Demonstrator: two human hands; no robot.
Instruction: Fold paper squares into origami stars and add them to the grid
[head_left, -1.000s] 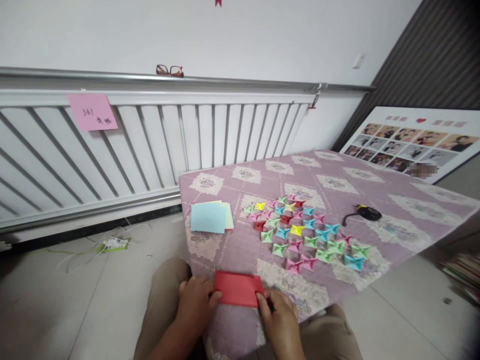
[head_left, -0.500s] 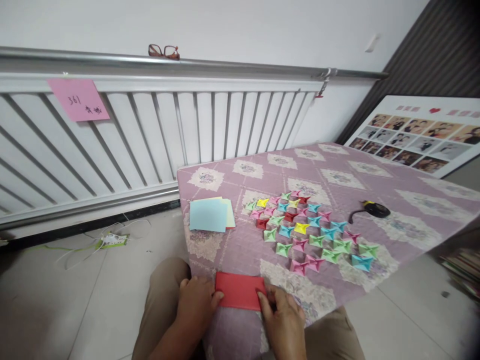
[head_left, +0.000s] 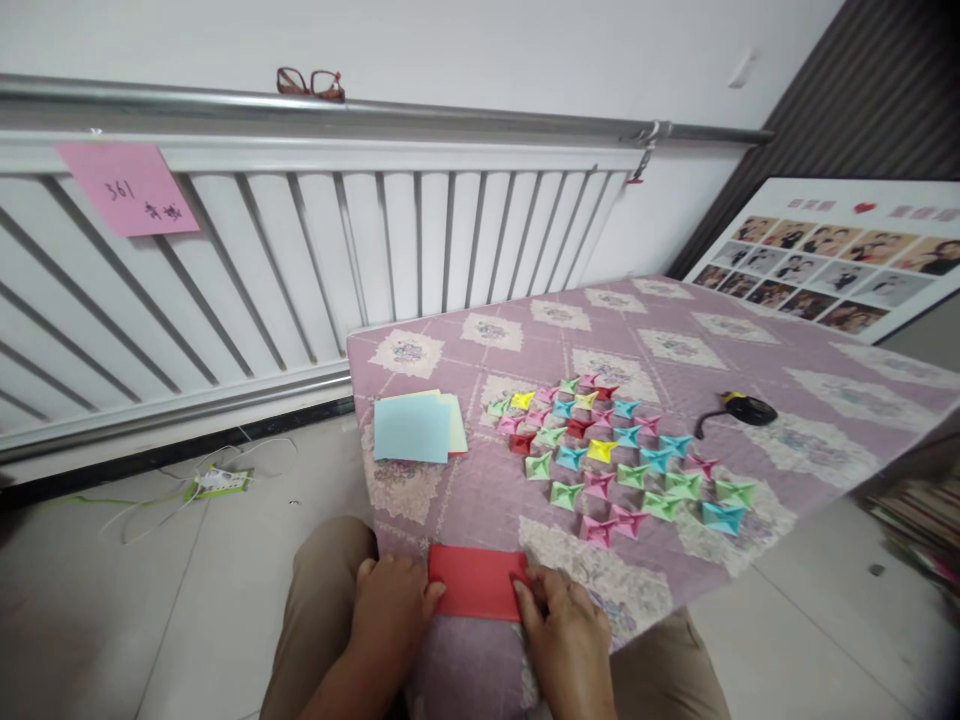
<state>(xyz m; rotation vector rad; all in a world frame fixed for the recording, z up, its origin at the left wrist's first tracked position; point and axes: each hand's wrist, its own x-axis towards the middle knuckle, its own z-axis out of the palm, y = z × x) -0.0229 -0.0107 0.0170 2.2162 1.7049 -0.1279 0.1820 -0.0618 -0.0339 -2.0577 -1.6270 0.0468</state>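
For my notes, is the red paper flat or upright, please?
Flat: red paper lies broad face up between left hand and right hand.

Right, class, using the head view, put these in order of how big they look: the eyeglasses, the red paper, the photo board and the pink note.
1. Photo board
2. Pink note and red paper: too alike to rank, and the red paper is nearer the camera
3. Eyeglasses
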